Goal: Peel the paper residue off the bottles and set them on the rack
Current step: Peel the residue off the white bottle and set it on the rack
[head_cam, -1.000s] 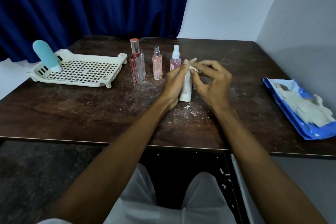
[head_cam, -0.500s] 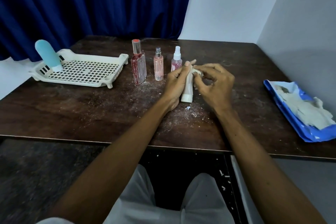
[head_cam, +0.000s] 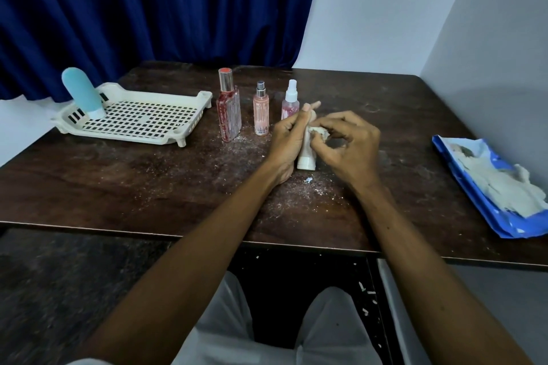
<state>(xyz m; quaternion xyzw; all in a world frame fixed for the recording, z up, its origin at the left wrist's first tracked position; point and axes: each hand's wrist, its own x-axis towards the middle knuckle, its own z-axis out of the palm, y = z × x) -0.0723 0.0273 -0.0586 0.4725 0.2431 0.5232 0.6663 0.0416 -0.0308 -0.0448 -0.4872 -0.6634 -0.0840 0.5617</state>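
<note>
Right, I have the white bottle (head_cam: 306,154) cap-down, seemingly resting on the worktop (head_cam: 118,184) just past its middle. My left hand (head_cam: 287,139) is wrapped round the bottle's body, with one finger sticking up behind it. My right hand (head_cam: 351,145) pinches a crumpled wad of paper residue (head_cam: 319,132) against the bottle's upper side, at about one o'clock from the cap.

To do this well, I judge the pull should run low and along the surface, not straight away from it, so the paper lifts as one strip. The crumbs (head_cam: 309,179) at six o'clock of the bottle suggest it tears easily. The left grip should be firm, since the cap gives little footing. I cannot tell how much paper clings to the far side, so a turn of the bottle seems wise.

The rack (head_cam: 124,138) sits at ten o'clock with a blue bottle (head_cam: 83,92) standing on it. A row of three bottles (head_cam: 261,112) stands at twelve o'clock.
</note>
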